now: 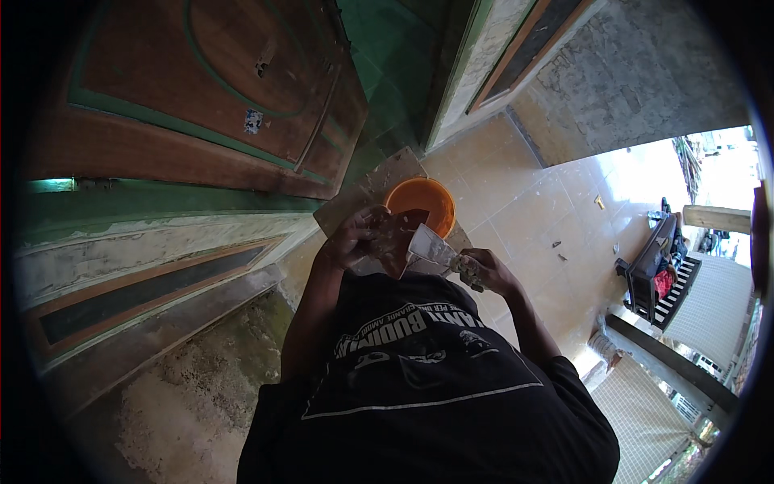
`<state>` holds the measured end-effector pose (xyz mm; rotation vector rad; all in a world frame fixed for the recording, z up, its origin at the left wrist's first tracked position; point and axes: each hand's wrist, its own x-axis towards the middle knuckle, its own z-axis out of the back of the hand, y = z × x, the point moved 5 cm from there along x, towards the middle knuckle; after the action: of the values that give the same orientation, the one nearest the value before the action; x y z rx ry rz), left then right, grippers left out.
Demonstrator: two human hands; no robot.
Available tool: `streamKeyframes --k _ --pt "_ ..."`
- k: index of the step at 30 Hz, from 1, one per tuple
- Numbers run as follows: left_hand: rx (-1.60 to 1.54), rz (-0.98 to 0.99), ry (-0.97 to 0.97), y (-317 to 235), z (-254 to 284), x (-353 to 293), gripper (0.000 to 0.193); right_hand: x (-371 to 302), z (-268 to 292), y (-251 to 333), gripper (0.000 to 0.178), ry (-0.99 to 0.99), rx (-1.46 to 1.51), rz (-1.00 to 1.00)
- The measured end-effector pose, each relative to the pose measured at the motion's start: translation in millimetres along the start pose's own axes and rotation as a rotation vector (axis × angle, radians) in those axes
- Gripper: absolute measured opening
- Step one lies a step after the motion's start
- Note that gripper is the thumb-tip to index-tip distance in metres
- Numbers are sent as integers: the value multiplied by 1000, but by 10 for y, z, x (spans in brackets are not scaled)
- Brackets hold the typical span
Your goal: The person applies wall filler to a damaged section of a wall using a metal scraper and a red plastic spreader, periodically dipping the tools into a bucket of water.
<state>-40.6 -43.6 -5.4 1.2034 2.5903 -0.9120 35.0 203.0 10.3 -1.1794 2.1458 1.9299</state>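
Left hand: the person's left hand (359,234) is closed on the left edge of a thin, angular reddish-brown sheet (393,246) with whitish smears, its fingers bent; I can't make out the thumb.
Right hand: the right hand (489,271) is wrapped around the crusted grey handle of a scraper with a broad, pale, flat blade (430,245).
Gap between hands: they stand apart, with sheet and blade between them; the blade overlaps the sheet's right side, though I can't tell whether they touch.
Sheet: it's on the wearer's side of the round orange bucket (421,206), covering part of its near rim.
Arms: the left forearm rises to the bucket's near left; the right one slants inward to its near right, elbow bent.
Door: brown wood with green trim (266,89), left of the bucket.
Bench: dark and slatted (657,270), well right of the bucket.
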Motion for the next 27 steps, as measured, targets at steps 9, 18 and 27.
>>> streamKeyframes --k 9,18,27 --pt "-10 -79 -116 -144 111 -86 38 -123 42 219 34 -279 132 155" --pt "96 -21 -3 -212 -357 -92 41 -76 -243 789 39 -729 -699 651" --pt "30 -152 -60 -464 -309 -330 35 -238 -186 799 30 -736 -990 683"
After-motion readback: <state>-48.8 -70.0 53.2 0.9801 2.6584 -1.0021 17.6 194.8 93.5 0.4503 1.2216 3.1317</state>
